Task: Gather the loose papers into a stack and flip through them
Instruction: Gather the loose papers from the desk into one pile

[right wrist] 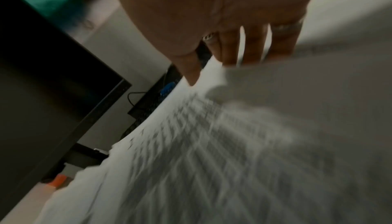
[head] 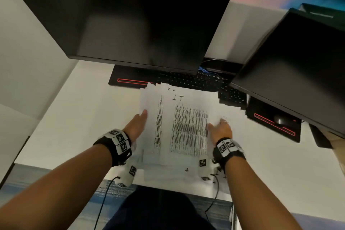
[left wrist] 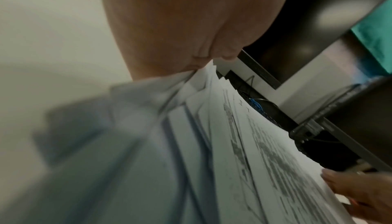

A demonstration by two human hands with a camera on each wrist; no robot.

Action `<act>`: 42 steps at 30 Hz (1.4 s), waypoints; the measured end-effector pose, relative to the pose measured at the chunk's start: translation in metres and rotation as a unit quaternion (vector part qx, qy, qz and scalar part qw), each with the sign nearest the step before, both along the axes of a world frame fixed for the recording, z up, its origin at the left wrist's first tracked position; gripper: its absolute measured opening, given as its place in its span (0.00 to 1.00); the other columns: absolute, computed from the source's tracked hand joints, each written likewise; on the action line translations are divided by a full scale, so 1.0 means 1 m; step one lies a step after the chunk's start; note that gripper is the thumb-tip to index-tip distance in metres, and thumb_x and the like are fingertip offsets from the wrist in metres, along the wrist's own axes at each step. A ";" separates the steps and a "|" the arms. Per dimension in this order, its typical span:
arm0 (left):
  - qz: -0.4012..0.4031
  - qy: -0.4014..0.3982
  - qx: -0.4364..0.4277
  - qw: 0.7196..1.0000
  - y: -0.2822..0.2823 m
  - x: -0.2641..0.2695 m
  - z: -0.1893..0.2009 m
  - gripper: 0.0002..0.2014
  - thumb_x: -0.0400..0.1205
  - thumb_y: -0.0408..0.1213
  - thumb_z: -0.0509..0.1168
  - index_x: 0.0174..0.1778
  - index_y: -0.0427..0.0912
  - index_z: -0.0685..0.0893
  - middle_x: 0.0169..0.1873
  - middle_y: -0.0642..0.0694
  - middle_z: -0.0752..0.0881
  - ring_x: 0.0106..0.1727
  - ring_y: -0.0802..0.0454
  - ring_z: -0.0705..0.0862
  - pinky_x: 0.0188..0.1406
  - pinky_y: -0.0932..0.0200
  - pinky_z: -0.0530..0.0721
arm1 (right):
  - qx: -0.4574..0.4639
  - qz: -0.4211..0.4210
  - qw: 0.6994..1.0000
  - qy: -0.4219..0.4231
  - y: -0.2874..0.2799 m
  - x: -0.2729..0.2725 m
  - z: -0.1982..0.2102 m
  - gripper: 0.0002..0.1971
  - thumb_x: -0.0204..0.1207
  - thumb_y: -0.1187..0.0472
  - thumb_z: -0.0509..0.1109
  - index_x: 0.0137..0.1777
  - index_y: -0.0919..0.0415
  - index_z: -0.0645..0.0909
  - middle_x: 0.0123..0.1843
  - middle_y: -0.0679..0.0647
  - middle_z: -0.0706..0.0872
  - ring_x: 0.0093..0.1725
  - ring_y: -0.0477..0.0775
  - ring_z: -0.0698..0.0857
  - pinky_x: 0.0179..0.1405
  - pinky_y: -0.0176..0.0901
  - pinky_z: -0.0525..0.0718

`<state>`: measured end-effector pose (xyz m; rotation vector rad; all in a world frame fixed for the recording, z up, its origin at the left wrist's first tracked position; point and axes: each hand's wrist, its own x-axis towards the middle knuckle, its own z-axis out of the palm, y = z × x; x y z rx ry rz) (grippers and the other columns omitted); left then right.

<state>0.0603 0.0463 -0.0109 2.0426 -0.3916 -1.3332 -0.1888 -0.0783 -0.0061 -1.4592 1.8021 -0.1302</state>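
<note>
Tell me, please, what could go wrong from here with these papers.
1. The stack of white printed paper sheets is unevenly fanned at its edges. Held only at the sides by the left hand and right hand, loose sheets may slip out.
2. Its far edge reaches over the black keyboard, so it could snag there.

papers (head: 186, 127): white, blk print cols | monitor (head: 140, 20): blk | keyboard (head: 196, 80): blk | desk (head: 84, 117): white | wristbands (head: 119, 142): blk, b/w sq markers
</note>
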 end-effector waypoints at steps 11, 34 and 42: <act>-0.113 -0.102 -0.212 0.965 0.008 0.007 0.026 0.19 0.79 0.39 0.73 0.66 0.46 0.81 0.58 0.52 0.89 0.59 0.52 0.88 0.67 0.40 0.82 | 0.026 -0.049 0.983 -0.176 0.016 0.007 -0.015 0.60 0.56 0.43 0.88 0.85 0.54 0.59 0.82 0.52 0.70 0.80 0.59 0.72 0.79 0.56 0.71; -0.031 -0.164 -0.237 0.957 -0.029 -0.020 0.059 0.17 0.78 0.40 0.74 0.62 0.40 0.86 0.43 0.57 0.88 0.43 0.59 0.87 0.45 0.63 0.87 | -0.123 -0.096 0.932 -0.327 0.012 0.019 0.051 0.36 0.62 0.61 0.87 0.69 0.59 0.76 0.61 0.53 0.87 0.60 0.54 0.86 0.62 0.51 0.86; 0.021 -0.188 -0.255 0.948 -0.019 0.026 0.077 0.15 0.81 0.37 0.71 0.64 0.38 0.85 0.48 0.48 0.88 0.45 0.52 0.86 0.46 0.58 0.88 | 0.013 -0.080 0.980 0.182 0.029 -0.047 -0.025 0.63 0.58 0.32 0.80 0.85 0.60 0.52 0.83 0.63 0.58 0.79 0.70 0.61 0.75 0.70 0.68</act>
